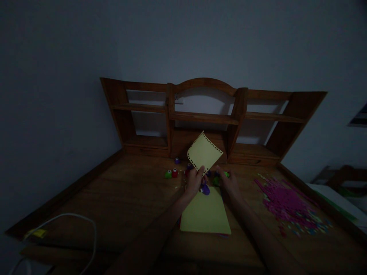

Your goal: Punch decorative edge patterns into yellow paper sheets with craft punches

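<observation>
My left hand [194,182] is closed on the lower corner of a small yellow paper sheet [205,153], holding it up and tilted. Rows of small punched holes run along the sheet's edges. Just below that hand, a purple craft punch [205,189] lies at the top edge of a stack of yellow paper [205,214]. My right hand [229,183] is low over the table, with a green craft punch [216,180] beside it. More bright green shows between its thumb and fingers. Dim light and the hand itself hide whether it grips anything.
Green [168,174], red [174,173] and purple punches [177,161] stand left of the sheet, with paper bits around. A pile of pink strips [286,202] and coloured scraps covers the right side. A wooden shelf [205,118] stands behind; a white cable [71,214] loops front left.
</observation>
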A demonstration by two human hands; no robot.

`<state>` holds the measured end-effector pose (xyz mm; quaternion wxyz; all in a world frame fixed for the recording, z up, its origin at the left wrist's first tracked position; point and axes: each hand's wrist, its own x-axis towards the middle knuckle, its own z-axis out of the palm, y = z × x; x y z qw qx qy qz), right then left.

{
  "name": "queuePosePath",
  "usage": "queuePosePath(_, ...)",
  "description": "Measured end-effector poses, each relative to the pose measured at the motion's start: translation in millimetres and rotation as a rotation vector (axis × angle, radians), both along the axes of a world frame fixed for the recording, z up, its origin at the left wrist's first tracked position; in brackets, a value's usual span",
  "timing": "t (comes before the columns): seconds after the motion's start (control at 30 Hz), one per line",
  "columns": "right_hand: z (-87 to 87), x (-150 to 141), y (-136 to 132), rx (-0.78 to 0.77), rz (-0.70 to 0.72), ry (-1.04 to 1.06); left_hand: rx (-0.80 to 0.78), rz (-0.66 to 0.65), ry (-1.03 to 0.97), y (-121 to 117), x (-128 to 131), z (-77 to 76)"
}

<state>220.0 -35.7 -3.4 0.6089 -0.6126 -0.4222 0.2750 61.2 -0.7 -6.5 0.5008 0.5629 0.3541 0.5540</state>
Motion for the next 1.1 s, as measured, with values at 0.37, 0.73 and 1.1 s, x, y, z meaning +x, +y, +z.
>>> queuePosePath(0.37,18.4,-7,-14,-0.063,0.005,-0.004,0.037,-0.004,0.028,1,-1,-1.3)
queuePosePath(0.73,33.3,-12,-23,-0.037,0.005,0.020,0.014,0.008,0.038,3,-1,-3.9)
queuePosePath(1.1,9.7,-11,-8,0.042,-0.048,-0.157,0.037,0.007,0.046,-2,-1,1.7)
